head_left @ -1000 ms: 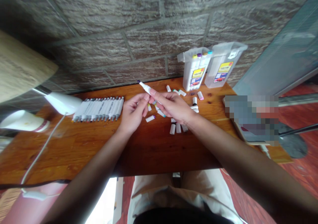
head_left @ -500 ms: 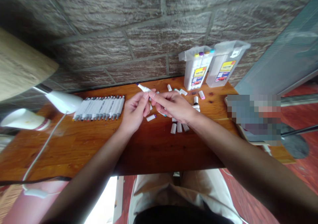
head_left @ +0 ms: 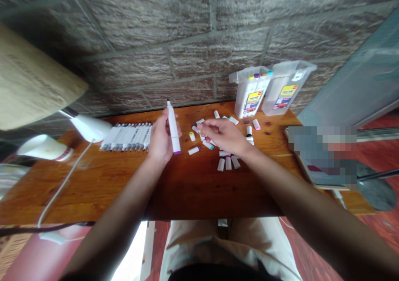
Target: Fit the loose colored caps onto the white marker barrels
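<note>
My left hand (head_left: 160, 141) grips a white marker (head_left: 173, 127) held nearly upright, its dark tip bare at the top and a purple cap on its lower end. My right hand (head_left: 222, 135) hovers with fingers loosely spread over several loose white marker caps (head_left: 227, 162) scattered on the wooden table (head_left: 102, 181); it holds nothing I can see. A row of white markers (head_left: 126, 136) lies side by side just left of my left hand.
Two clear plastic marker cases (head_left: 251, 92) stand against the stone wall at the back right, one with markers in it. A white lamp (head_left: 89, 127) and its cord (head_left: 60, 187) lie at the left. A blurred object (head_left: 321, 152) rests at the table's right edge.
My right hand let go of the marker and moved right over the loose caps. My left hand took the marker and swung it upright, towards the row of markers.
</note>
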The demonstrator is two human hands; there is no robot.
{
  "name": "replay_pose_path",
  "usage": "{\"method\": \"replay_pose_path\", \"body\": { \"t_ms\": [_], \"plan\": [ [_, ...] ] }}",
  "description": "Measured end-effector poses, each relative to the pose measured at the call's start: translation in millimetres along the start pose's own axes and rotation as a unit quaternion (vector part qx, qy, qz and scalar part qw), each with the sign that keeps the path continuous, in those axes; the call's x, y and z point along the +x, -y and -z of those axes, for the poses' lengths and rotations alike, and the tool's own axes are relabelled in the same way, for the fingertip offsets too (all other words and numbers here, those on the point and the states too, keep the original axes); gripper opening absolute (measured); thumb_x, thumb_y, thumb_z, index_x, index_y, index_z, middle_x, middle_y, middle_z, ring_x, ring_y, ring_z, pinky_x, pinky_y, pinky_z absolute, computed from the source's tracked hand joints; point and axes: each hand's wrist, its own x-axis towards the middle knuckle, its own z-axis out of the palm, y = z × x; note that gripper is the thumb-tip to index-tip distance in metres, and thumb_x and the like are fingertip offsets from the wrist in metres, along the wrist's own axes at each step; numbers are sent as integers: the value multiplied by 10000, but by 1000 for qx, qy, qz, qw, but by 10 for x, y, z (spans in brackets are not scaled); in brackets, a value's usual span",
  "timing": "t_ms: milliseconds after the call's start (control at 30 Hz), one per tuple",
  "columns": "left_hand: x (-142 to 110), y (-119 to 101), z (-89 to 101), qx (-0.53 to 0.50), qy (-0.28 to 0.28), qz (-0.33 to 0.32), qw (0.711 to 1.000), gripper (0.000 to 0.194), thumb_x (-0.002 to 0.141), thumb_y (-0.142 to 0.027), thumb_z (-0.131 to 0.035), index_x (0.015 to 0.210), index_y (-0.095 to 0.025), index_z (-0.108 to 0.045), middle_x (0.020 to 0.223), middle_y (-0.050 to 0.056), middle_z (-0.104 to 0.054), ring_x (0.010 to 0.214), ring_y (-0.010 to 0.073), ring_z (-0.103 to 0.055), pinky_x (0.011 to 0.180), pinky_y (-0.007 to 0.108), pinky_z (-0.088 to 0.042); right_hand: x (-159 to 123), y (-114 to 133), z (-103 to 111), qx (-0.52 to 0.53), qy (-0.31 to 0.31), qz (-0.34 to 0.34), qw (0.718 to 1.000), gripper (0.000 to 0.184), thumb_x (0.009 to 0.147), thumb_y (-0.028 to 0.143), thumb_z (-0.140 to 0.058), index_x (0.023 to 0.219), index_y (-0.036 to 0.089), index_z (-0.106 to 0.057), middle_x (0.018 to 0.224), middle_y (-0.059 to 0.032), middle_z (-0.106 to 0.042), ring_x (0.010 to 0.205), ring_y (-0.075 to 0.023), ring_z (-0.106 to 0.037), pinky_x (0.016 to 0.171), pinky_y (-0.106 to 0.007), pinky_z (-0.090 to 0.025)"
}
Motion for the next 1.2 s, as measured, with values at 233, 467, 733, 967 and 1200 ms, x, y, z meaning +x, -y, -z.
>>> {"method": "replay_pose_path", "body": {
  "t_ms": [233,467,733,967,1200],
  "plan": [
    [40,-73,20,-55,-30,69,996,292,941,-431,-609,819,-167,-587,631,-31,-591,462,68,-520,449,191,-419,-29,-34,17,-271,44,156,949,114,888,198,-701,968,167,-776,984,-52,-797,853,-173,-717,820,-271,-491],
    [-4,14,27,9,15,-2,1000,366,884,-516,-677,858,-158,-605,570,-50,-540,387,50,-406,396,189,-308,-110,-20,-159,-443,161,164,867,193,926,180,-629,1059,203,-768,1115,-92,-765,1024,-246,-705,844,-320,-485],
    [-98,99,38,162,123,-69,977,415,868,-568,-685,937,-159,-677,641,-25,-603,452,53,-452,445,193,-322,-31,23,99,-288,60,157,943,140,864,171,-645,917,180,-775,846,-28,-774,730,-153,-670,755,-270,-459],
    [-136,143,47,223,176,-73,956,408,918,-580,-611,919,-173,-640,657,-24,-596,443,53,-420,437,206,-309,76,64,313,27,-143,75,987,250,903,379,-620,915,155,-731,742,-18,-679,622,-128,-559,622,-259,-460],
    [-192,156,42,268,228,-97,931,366,963,-535,-564,894,-181,-623,678,-20,-602,488,64,-432,475,213,-342,74,90,267,95,-146,72,982,438,847,598,-695,885,161,-713,714,1,-590,608,-112,-477,578,-246,-434]
  ]
}}
